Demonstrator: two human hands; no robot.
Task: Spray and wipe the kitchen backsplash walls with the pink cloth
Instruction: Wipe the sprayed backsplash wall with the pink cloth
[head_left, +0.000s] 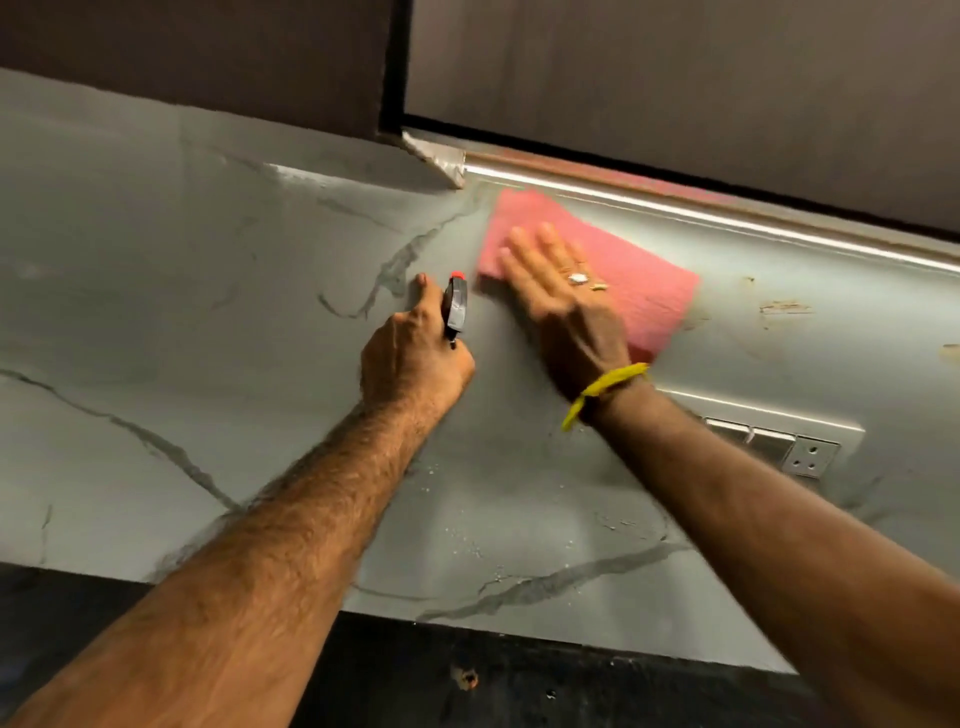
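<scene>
The grey marbled backsplash wall (208, 291) fills the view. My right hand (563, 296) lies flat, fingers spread, pressing the pink cloth (639, 291) against the wall just under the cabinets. My left hand (415, 358) is closed around a spray bottle; only its dark head with a red nozzle (457, 306) shows, pointing at the wall left of the cloth. Small droplets dot the wall below the hands. The bottle's body is hidden behind my left hand.
Dark upper cabinets (675, 93) with a lit strip (727, 221) hang above. A switch and socket plate (779, 447) is set in the wall at right. Brown stains (784, 306) mark the wall right of the cloth. The black countertop (519, 680) runs below.
</scene>
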